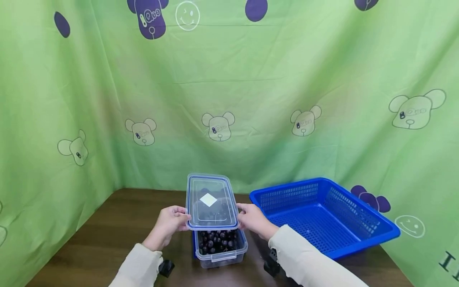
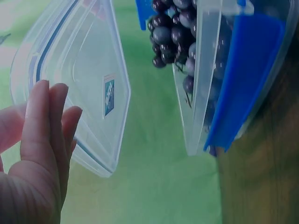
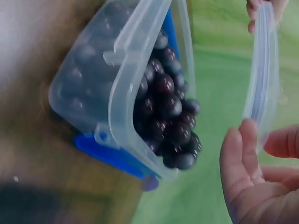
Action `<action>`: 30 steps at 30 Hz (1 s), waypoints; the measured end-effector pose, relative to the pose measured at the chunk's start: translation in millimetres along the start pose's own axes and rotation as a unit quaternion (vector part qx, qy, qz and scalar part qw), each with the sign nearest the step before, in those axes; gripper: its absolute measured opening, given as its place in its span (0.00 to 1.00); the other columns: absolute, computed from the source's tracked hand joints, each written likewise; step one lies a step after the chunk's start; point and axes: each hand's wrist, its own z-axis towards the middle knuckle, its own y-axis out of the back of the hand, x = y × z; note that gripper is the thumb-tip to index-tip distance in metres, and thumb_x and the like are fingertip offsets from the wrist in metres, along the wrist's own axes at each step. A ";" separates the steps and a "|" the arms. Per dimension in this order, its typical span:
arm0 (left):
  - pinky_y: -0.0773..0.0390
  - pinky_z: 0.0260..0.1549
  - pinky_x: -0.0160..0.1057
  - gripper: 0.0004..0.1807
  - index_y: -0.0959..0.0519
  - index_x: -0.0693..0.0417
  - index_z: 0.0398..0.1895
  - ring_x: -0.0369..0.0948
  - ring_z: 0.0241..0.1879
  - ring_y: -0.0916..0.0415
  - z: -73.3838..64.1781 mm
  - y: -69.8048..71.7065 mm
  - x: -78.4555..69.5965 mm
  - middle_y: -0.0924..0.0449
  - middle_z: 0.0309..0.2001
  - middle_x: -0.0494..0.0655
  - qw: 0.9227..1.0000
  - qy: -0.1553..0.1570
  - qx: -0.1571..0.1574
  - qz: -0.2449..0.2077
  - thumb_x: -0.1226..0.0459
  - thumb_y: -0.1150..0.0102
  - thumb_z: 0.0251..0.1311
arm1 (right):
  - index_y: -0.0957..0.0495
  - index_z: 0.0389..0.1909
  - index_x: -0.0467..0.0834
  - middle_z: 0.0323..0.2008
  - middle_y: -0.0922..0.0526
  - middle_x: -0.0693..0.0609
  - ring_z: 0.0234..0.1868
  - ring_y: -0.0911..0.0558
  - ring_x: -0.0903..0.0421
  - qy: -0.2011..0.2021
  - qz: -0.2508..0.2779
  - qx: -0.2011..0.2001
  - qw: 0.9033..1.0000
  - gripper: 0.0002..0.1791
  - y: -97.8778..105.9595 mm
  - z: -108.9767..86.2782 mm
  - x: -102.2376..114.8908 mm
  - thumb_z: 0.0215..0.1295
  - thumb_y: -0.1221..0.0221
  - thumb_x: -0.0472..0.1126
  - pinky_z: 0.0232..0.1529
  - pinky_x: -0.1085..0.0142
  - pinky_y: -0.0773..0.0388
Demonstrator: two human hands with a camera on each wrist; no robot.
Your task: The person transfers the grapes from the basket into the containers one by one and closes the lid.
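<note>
A clear plastic lid (image 1: 211, 213) with a blue seal line and a white diamond label is raised over a clear food container (image 1: 226, 261), its far edge tilted up. My left hand (image 1: 168, 223) pinches the lid's left edge between thumb and fingers. At the opposite edge, my right hand (image 1: 254, 220) holds it the same way. Dark purple grapes (image 1: 218, 241) fill the container and heap above its rim in the right wrist view. Blue side clips (image 2: 247, 84) hang down the container's walls. The lid hides the container's far part from the head view.
A large blue plastic basket (image 1: 387, 234) stands at the right, close beyond my right forearm. Everything rests on a dark brown wooden table (image 1: 118, 227). A green printed cloth (image 1: 251, 155) hangs behind the table and along both sides.
</note>
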 end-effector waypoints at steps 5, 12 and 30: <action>0.21 0.19 0.32 0.10 0.26 0.77 0.40 0.38 0.18 0.24 -4.2 6.1 -0.7 0.20 0.24 0.51 0.999 0.017 0.009 -0.030 0.79 0.43 0.54 | 0.38 0.62 0.21 0.27 0.22 0.46 0.23 0.23 0.58 0.013 0.020 0.009 1.000 0.31 11.0 2.9 -2.6 0.51 0.52 0.21 0.28 0.63 0.19; 0.21 0.21 0.31 0.16 0.28 0.80 0.46 0.37 0.21 0.22 -7.8 15.4 -21.2 0.18 0.27 0.51 0.998 -0.003 0.049 -0.029 0.77 0.44 0.55 | 0.26 0.55 0.29 0.46 0.25 0.35 0.43 0.20 0.40 0.171 -0.084 -0.122 0.974 0.31 12.8 15.7 -4.8 0.43 0.35 0.22 0.43 0.53 0.20; 0.18 0.30 0.32 0.18 0.33 0.79 0.51 0.37 0.25 0.19 -12.3 29.8 -39.4 0.20 0.31 0.49 0.986 0.027 0.138 -0.095 0.71 0.54 0.62 | 0.17 0.33 0.34 0.36 0.14 0.41 0.42 0.17 0.40 0.404 -0.134 -0.157 0.891 0.13 8.6 27.9 -18.3 0.43 0.31 0.22 0.48 0.47 0.23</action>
